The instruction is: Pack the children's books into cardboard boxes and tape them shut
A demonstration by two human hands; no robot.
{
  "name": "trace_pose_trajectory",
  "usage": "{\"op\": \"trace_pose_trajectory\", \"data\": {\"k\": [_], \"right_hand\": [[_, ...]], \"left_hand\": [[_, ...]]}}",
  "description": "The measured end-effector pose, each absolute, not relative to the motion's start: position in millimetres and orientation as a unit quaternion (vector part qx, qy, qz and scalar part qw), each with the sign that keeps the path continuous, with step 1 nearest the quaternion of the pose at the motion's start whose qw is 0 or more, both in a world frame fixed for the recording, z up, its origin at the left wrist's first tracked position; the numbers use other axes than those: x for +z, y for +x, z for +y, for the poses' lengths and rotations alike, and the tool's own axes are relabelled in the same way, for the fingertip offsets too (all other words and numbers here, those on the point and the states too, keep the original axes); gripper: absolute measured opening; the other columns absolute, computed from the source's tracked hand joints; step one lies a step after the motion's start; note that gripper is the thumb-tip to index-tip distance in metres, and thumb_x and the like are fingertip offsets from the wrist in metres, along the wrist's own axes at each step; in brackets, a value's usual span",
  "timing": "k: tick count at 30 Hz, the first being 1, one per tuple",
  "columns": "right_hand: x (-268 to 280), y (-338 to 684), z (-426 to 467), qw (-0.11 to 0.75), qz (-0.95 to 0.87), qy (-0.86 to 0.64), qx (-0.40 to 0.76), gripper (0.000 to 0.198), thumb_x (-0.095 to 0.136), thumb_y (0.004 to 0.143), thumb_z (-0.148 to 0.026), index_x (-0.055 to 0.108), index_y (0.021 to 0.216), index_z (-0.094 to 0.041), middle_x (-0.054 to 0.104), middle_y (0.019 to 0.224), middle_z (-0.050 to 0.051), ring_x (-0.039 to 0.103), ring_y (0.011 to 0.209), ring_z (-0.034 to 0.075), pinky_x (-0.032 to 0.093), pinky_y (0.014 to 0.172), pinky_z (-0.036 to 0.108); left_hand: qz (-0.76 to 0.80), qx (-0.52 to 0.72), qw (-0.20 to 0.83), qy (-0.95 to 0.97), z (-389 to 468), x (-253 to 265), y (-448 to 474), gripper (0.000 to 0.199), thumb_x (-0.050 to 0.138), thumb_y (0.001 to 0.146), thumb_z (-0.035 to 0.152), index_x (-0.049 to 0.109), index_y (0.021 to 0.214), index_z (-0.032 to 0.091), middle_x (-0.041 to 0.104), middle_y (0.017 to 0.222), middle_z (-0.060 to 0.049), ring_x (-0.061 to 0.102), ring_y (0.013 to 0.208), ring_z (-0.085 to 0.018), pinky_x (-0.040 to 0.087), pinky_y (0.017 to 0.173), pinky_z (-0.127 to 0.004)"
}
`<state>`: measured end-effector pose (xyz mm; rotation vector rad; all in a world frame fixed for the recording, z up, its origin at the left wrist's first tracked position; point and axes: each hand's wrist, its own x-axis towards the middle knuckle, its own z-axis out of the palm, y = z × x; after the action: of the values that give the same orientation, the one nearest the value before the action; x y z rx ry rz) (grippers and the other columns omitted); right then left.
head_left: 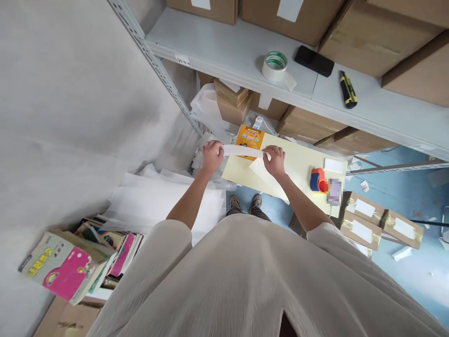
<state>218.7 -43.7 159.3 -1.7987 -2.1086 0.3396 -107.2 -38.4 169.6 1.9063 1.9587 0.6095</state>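
Note:
A strip of white tape is stretched level between my two hands, above a pale yellow table. My left hand pinches its left end, thumb against fingers. The right end is pinched in my right hand. Behind the strip, an orange book lies on the table, its middle partly covered by the tape. A white sheet of paper rests under my right hand. On the shelf ahead stands a roll of white tape with its loose end hanging out.
The grey metal shelf crosses in front, bearing cardboard boxes, a black phone and a yellow-black utility knife. An orange-and-blue tape dispenser sits at the table's right. White sheets and stacked books lie left.

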Motion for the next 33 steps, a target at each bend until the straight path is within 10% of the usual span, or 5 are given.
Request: {"op": "trace_pose_trajectory", "data": {"k": [8,19,25,33], "right_hand": [[151,266,-63,0.118,-0.723,-0.67,0.119,0.042,0.052,0.11,-0.028,0.078,0.142,-0.026,0.066,0.155,0.018,0.053,0.143,0.04,0.043,0.121,0.061],[74,304,-91,-0.115,-0.605,-0.718,0.324,0.076,0.054,0.109,-0.038,0.036,0.182,-0.023,0.033,0.189,0.02,0.038,0.168,0.043,0.038,0.133,0.064],[57,316,-99,-0.118,-0.6,-0.714,0.341,0.077,0.06,0.108,-0.04,0.038,0.18,-0.025,0.039,0.184,0.019,0.043,0.164,0.041,0.042,0.131,0.059],[51,323,-93,-0.085,-0.626,-0.709,0.314,0.061,0.055,0.11,-0.037,0.052,0.17,-0.024,0.05,0.173,0.02,0.048,0.156,0.04,0.044,0.128,0.058]], "left_hand": [[0.646,0.194,0.194,0.712,-17,167,-65,0.037,0.05,0.108,0.017,0.075,0.134,0.026,0.076,0.145,-0.013,0.061,0.143,-0.032,0.043,0.121,-0.051],[0.602,-0.033,0.275,0.749,-65,88,3,0.066,0.055,0.109,0.025,0.049,0.174,0.022,0.03,0.192,-0.018,0.033,0.175,-0.037,0.031,0.138,-0.057],[0.634,-0.08,0.311,0.704,-82,64,20,0.078,0.066,0.105,0.028,0.038,0.178,0.023,0.032,0.189,-0.023,0.038,0.171,-0.041,0.039,0.134,-0.058],[0.609,-0.09,0.307,0.726,-82,62,14,0.048,0.065,0.107,0.028,0.067,0.154,0.026,0.06,0.164,-0.017,0.055,0.154,-0.039,0.044,0.129,-0.055]]}}
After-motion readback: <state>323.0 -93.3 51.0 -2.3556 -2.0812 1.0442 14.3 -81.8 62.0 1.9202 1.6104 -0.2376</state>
